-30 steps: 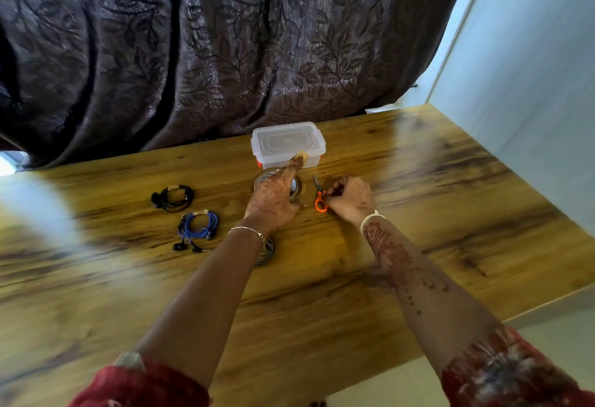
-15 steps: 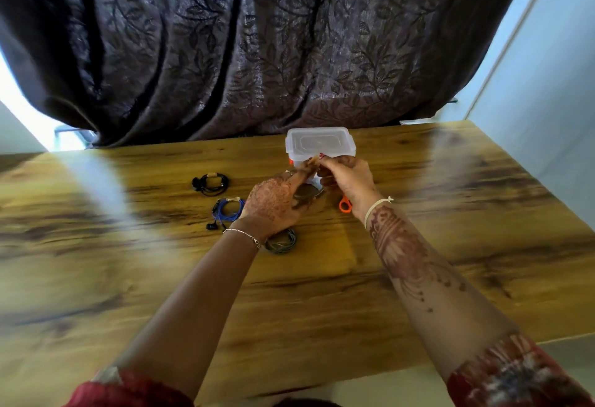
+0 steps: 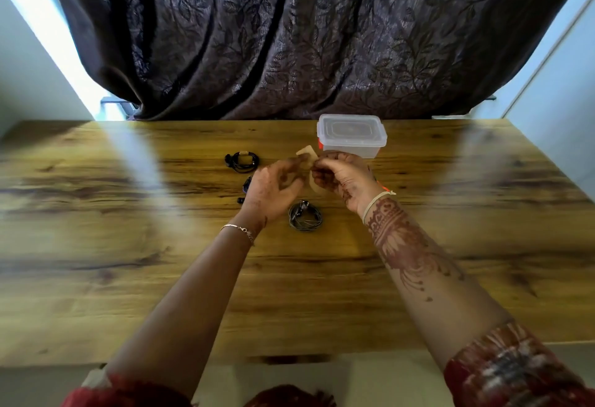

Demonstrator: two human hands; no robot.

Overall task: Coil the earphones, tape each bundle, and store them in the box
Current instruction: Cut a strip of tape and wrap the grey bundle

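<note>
Tape strip (image 3: 306,153) stretches between left hand (image 3: 273,189) and right hand (image 3: 346,178).

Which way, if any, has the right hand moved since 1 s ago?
Yes. Against the box, the right hand moved left: it was out to the box's right, and is now directly in front of it, pinching the tape strip.

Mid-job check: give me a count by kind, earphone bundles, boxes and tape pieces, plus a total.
Earphone bundles: 3 (black bundle, blue bundle half hidden by the left hand, grey bundle)
Box: 1, lid on
Tape strip: 1, pinched between the left hand and right hand
Total: 5
</note>
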